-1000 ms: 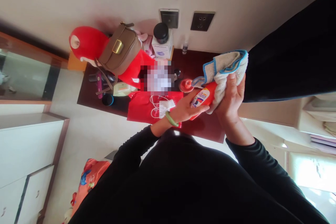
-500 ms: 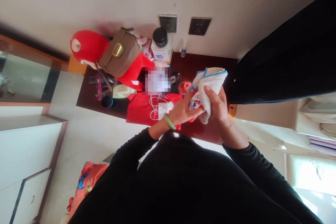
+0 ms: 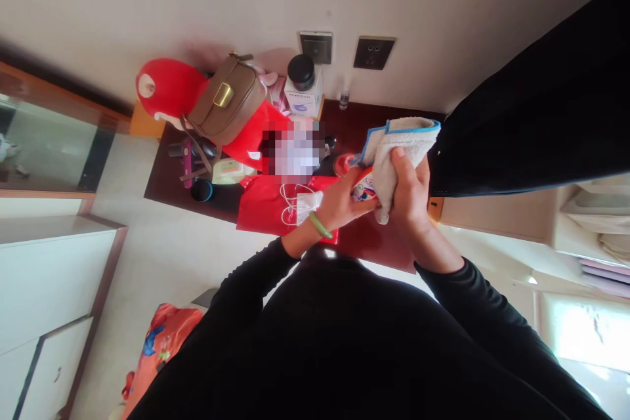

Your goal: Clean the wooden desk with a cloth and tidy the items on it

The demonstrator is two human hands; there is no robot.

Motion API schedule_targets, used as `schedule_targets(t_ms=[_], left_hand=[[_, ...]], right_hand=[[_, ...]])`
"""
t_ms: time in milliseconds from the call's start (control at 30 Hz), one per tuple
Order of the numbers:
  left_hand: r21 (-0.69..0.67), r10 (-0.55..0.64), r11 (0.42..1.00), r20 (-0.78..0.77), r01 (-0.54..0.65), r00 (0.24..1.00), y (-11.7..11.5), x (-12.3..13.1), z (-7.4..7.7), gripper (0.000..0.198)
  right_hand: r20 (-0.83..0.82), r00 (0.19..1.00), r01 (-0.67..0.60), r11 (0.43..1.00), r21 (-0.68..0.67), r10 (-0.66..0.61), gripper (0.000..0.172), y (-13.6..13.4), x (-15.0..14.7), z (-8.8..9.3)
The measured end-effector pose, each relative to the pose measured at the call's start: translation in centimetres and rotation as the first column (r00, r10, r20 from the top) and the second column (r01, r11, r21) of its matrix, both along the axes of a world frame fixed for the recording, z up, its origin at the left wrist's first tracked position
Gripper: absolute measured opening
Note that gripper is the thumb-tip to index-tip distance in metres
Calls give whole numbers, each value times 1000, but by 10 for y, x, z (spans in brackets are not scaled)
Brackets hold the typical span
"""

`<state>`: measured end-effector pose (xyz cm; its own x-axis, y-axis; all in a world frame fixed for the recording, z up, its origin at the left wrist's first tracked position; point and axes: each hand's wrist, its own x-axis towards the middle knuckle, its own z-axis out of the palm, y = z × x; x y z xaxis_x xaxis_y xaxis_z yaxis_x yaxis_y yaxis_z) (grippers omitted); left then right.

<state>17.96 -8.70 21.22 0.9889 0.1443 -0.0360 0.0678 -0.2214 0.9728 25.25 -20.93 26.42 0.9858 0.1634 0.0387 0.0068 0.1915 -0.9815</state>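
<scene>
My left hand (image 3: 338, 202), with a green bangle at its wrist, is closed around a container with a red, white and blue label (image 3: 363, 188). Part of the container is hidden by my fingers and a cloth. Folded and pale with blue edging, the cloth (image 3: 388, 161) is gripped by my right hand (image 3: 412, 189), thumb on top. It lies against the container's right side. Just behind my left hand, a round red object (image 3: 342, 164) stands on the dark red table (image 3: 374, 239).
A red plush toy (image 3: 172, 88), brown handbag (image 3: 229, 98), wipes pack (image 3: 232, 171) and red bag (image 3: 260, 207) crowd the table's left. A white box (image 3: 304, 100) with a black jar (image 3: 300, 72) and a small bottle (image 3: 344, 98) stand by the wall. A black curtain (image 3: 536, 98) hangs right.
The cloth and my right hand have shifted slightly to the right, and the cloth's top has swung right and up. My left hand still holds the container, nearly in place.
</scene>
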Motion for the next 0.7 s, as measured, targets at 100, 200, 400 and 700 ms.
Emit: schedule_targets(t_ms=[100, 200, 400, 700], left_hand=[[-486, -269, 840, 13, 241, 963, 1, -4, 2, 79], [-611, -293, 757, -1, 231, 956, -5, -6, 8, 66], [-146, 81, 988, 178, -55, 981, -7, -3, 7, 50], [436, -5, 900, 42, -14, 999, -14, -11, -10, 62]], right_hand=[[7, 999, 41, 999, 27, -41, 50, -5, 9, 7], [55, 989, 137, 990, -36, -135, 58, -5, 8, 6], [62, 996, 74, 984, -164, -65, 56, 1, -31, -26], [-50, 999, 7, 1000, -8, -7, 41, -1, 8, -17]])
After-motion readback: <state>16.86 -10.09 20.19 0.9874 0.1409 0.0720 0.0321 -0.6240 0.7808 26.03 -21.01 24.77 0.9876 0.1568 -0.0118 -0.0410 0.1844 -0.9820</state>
